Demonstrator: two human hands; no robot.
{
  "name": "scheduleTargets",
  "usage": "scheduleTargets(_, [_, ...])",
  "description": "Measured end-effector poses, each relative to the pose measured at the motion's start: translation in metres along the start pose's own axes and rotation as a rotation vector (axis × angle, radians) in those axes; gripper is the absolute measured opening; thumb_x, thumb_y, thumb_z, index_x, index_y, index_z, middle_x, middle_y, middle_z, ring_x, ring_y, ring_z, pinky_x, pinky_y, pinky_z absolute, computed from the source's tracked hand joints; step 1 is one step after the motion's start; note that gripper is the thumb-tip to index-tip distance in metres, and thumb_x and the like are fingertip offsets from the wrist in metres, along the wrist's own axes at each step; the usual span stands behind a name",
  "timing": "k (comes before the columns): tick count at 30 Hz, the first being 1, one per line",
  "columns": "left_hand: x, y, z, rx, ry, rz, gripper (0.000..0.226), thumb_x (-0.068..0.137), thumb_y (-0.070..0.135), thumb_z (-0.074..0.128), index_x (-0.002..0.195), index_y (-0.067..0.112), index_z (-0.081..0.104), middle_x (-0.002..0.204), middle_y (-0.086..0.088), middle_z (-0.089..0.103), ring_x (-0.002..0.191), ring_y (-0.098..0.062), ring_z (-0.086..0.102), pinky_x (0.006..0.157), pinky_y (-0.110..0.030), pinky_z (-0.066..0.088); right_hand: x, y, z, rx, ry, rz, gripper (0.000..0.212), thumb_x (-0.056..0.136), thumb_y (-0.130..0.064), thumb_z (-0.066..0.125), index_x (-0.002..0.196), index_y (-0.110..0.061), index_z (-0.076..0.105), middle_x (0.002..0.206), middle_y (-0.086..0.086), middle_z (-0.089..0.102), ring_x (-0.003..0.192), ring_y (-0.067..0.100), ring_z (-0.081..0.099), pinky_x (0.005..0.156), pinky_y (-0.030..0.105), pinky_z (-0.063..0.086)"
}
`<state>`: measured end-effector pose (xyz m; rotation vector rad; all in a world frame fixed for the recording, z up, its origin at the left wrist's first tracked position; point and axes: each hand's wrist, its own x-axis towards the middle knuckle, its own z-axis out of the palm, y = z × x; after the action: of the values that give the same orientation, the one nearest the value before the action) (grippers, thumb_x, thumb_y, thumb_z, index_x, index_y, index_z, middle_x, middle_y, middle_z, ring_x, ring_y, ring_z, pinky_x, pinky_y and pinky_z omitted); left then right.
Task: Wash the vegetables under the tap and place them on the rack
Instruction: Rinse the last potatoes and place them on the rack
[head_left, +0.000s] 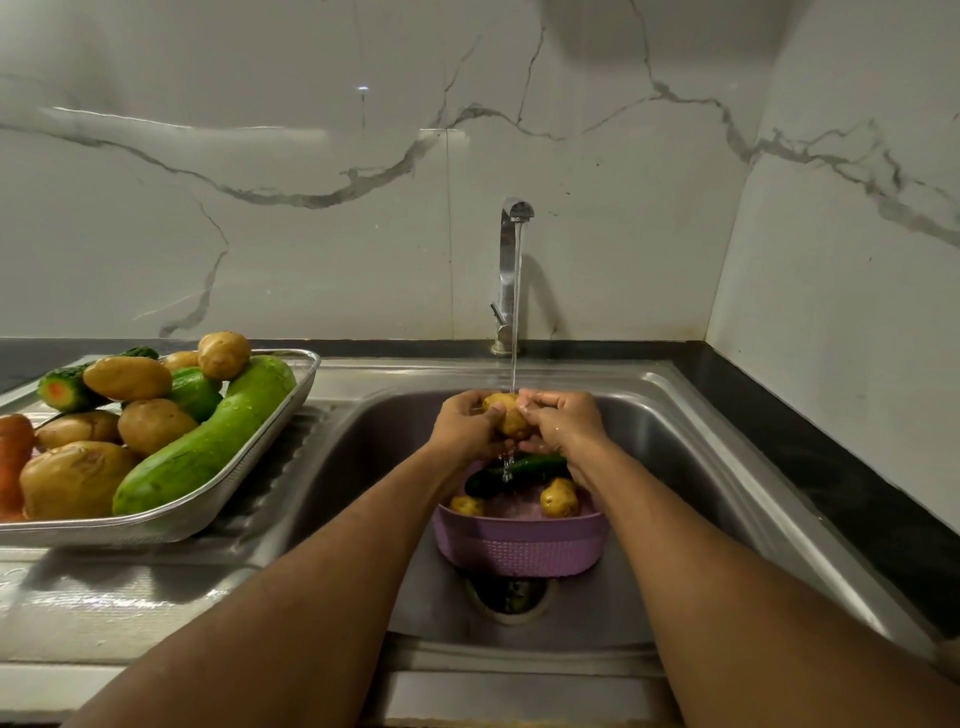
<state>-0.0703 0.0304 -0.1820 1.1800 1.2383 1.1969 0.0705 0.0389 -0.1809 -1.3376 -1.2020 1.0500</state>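
Both hands grip one potato (508, 415) under the tap (511, 270): left hand (467, 423) and right hand (563, 423) curl their fingers round its sides. It looks firm, fairly heavy and wet-slippery, so cupping its broad middle seems safest.

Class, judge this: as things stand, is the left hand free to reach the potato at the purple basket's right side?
Probably not yet: the left hand grips the potato being rinsed; the basket potato lies uncovered.
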Motion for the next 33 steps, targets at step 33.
scheduleTargets(33, [-0.006,0.002,-0.009,0.242,-0.053,0.072,0.019,0.105,0.009,0.054,0.101,0.013,0.072,0.096,-0.012,0.077,0.087,-0.02,0.077,0.082,-0.035,0.064,-0.005,-0.003,0.008,-0.296,-0.031,-0.185,0.051,0.096,-0.025,0.072,0.144,-0.018,0.059,0.142,0.005,0.061,0.128,0.022,0.058,0.087,0.017,0.046])
